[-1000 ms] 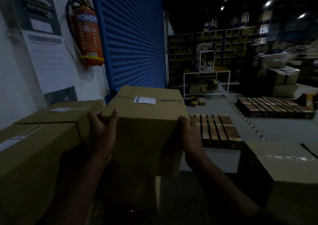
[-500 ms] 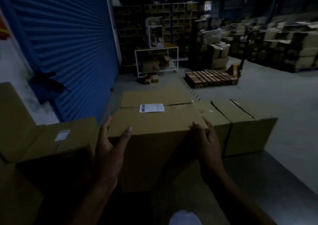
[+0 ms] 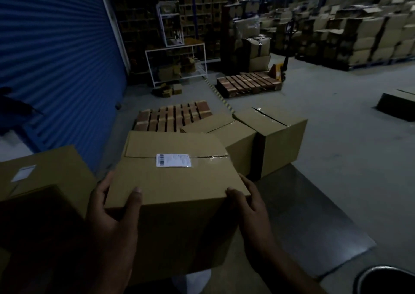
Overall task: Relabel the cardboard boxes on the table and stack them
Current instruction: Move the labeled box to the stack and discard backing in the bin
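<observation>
Holding: labelled cardboard box [image 3: 173, 194], centre of the frame, carried between both hands at its near upper corners.
Head view, left hand [image 3: 112, 221]: thumb curled over the top edge, fingers wrapped along the left side wall; grips the box.
Head view, right hand [image 3: 251, 206]: fingers hooked over the near right corner, palm on the side; grips the box.
Label [image 3: 173, 160]: white barcode sticker across the taped top seam.
Neighbours: two sealed boxes [image 3: 253, 136] on the floor just beyond; another labelled box [image 3: 45, 172] at left, close beside.
Handling (judged): stiff and taped, smooth-faced, so likely to slip; weight unclear, bulky enough to want both hands. Safer taken low on opposite sides or under the base.
</observation>
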`<state>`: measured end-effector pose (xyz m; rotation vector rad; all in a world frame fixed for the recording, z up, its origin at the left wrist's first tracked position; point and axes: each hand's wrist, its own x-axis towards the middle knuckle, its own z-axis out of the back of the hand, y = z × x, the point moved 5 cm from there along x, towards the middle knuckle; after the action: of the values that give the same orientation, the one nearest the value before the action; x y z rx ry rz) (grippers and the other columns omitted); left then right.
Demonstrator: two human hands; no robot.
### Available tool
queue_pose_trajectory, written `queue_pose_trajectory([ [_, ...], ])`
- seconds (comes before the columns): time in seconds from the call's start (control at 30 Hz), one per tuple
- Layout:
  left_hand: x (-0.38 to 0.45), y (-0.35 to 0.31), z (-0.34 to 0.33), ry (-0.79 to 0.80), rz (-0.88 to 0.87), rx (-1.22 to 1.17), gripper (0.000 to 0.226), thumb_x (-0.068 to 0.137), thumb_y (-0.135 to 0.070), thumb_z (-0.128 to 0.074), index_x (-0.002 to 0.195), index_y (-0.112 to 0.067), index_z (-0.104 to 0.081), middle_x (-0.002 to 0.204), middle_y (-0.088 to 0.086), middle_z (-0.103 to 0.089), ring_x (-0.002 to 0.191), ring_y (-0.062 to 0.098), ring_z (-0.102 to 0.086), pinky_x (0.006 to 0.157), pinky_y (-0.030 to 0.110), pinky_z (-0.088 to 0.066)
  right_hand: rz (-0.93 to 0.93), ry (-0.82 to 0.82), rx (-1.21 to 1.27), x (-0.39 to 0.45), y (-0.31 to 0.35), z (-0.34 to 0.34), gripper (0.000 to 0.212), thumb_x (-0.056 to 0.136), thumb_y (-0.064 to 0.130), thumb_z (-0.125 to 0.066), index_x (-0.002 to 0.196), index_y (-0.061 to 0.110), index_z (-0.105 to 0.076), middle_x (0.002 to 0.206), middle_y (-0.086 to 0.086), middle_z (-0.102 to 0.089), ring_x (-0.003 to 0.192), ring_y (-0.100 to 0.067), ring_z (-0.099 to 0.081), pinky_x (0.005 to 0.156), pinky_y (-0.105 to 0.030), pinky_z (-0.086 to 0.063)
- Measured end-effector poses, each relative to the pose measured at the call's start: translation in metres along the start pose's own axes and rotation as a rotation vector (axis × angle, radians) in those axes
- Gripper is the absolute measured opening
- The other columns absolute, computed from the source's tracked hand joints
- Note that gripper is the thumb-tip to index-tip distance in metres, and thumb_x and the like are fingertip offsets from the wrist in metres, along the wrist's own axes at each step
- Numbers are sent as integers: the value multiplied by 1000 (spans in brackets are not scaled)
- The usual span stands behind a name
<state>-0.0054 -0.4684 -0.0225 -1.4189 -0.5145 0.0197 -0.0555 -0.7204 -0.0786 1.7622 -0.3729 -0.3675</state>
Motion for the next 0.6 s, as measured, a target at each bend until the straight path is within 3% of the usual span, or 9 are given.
queue_pose_trajectory([
  [0.1, -22, 5, 8, -29, 38, -22, 63, 89, -22, -78, 146, -36, -54, 145, -17, -48, 130, 7, -45, 87, 22, -43, -4, 12, -10, -11, 0, 13, 49, 95, 40, -62, 141, 46, -47, 137, 10, -55, 120, -12, -58, 88, -32, -54],
  [0.2, -47, 15, 3, -15, 82, -59, 67, 84, -26, -81, 144, -41, -54, 146, -17, -51, 134, 10, -46, 103, 41, -46, 2, -12, -3, -17, 2, 30, 48, 96, 37, -62, 140, 47, -48, 138, 9, -53, 119, -13, -57, 84, -32, -53],
  [0.33, -71, 28, -15, 52, 164, -112, 80, 64, -50, -79, 140, -50, -54, 151, -12, -50, 137, 18, -50, 108, 59, -48, 44, -69, -20, -22, 7, 60, 45, 95, 42, -63, 137, 49, -48, 137, 10, -52, 117, -14, -57, 81, -34, -54],
  [0.6, -112, 48, -73, 233, 247, -140, 81, 62, -44, -81, 136, -56, -50, 155, -10, -46, 137, 23, -48, 108, 60, -46, 35, -247, -50, -30, 3, 131, 42, 98, 36, -59, 138, 44, -49, 132, 9, -50, 109, -8, -54, 73, -29, -48],
])
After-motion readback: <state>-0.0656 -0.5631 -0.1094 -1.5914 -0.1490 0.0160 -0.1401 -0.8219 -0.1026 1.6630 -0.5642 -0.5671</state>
